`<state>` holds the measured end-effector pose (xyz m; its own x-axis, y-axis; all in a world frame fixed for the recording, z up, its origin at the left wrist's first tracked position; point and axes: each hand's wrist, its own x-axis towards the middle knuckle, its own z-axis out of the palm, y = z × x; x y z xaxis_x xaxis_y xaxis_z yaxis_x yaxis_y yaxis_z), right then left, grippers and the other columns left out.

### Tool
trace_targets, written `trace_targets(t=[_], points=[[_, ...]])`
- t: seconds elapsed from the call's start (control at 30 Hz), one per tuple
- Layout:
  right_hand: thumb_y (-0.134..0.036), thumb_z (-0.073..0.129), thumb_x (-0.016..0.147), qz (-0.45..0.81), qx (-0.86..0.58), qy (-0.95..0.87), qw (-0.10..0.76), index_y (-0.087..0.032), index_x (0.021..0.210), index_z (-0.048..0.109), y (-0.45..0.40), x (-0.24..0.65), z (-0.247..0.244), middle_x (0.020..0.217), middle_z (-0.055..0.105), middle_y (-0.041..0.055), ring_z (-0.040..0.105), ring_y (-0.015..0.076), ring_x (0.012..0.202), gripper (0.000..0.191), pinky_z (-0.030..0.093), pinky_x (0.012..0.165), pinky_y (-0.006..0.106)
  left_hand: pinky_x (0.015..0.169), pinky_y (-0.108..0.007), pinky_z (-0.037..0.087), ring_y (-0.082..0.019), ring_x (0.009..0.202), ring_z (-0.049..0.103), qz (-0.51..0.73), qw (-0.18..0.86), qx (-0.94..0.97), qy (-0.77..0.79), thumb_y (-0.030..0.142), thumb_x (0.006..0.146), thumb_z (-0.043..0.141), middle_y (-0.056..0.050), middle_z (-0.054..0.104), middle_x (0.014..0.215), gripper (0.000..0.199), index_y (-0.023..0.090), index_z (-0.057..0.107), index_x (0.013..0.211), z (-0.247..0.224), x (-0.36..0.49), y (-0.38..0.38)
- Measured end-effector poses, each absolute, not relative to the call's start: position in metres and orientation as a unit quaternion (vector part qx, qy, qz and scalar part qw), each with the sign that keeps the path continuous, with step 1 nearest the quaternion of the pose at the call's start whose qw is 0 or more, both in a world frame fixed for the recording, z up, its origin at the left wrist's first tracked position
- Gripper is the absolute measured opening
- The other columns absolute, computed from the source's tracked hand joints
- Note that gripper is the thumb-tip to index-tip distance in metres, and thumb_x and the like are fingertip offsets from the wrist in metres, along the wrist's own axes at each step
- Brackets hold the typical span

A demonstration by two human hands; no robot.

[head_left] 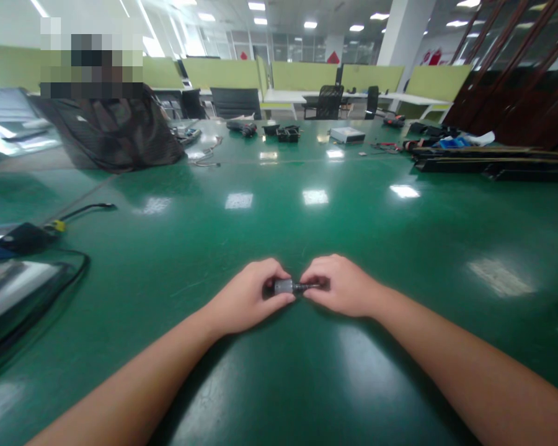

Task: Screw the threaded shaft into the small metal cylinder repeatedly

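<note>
Toward six o'clock on the green worktop (279,229), the fingers of left hand (244,297) at nine and right hand (346,288) at three pinch the small grey-and-dark part (284,286), best held gently in one straight line.

Tbl (279,217) smooth & glossy, held pc. (284,286) metal-look.

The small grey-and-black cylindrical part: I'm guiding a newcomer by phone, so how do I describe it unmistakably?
Find the glossy green table, then the left hand and right hand nearly meeting near its middle. The grey-and-black cylindrical part spans their fingers, its thin dark stem toward the right hand. Unlike the flat whitish box farther back, it is held.
</note>
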<state>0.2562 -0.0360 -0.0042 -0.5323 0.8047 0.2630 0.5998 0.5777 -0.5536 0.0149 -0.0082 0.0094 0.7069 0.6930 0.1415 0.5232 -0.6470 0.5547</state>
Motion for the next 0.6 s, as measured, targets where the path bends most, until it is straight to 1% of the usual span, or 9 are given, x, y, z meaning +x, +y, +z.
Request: trace_targets(t=[0.6], points=[[-0.019, 0.073, 0.079, 0.207, -0.427, -0.845, 0.247, -0.019, 0.087, 0.075, -0.0366, 0.2664, 0.0000, 0.077, 0.070, 0.0002, 0.061, 0.0125, 0.068, 0.008, 0.044, 0.070, 0.027, 0.069, -0.029, 0.045, -0.018, 0.078, 0.059, 0.173, 0.252, 0.889, 0.342, 0.042, 0.088, 0.067, -0.003, 0.066, 0.089, 0.024, 0.020, 0.064, 0.096, 0.0097, 0.0123, -0.0095]])
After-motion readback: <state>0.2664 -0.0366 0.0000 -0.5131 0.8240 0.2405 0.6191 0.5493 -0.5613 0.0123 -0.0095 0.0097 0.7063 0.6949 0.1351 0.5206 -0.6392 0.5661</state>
